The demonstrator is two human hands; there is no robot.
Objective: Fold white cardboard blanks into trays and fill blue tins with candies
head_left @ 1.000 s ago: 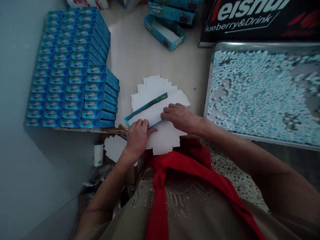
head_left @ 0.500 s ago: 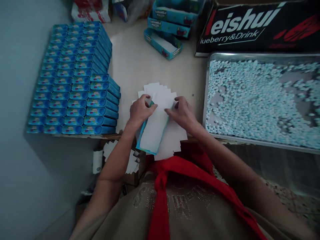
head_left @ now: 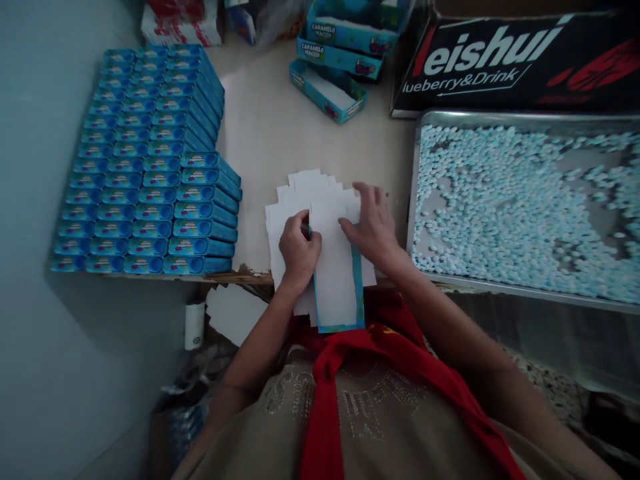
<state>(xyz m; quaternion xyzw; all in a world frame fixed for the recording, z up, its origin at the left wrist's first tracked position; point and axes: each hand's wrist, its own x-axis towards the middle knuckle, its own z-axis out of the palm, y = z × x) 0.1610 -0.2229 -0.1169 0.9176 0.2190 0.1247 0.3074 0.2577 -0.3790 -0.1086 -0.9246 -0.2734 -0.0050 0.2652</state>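
Observation:
My left hand (head_left: 299,252) is closed on the left side of a half-folded carton (head_left: 336,280), white inside with blue edges, which hangs over the table's near edge. My right hand (head_left: 370,223) presses on the carton's far right corner with the fingers bent over it. Under both lies a fanned stack of flat white carton blanks (head_left: 313,190).
A big block of stacked blue boxes (head_left: 150,160) fills the table's left. A metal tray (head_left: 416,193) of several pale blue candies sits on the right. Open blue display boxes (head_left: 327,90) and a black carton (head_left: 510,57) stand at the back. Loose blanks (head_left: 235,313) lie below the table edge.
The carton has been turned from lying crosswise to pointing toward me, and its sides are folded up. Both hands shifted along it, the left moving nearer to me.

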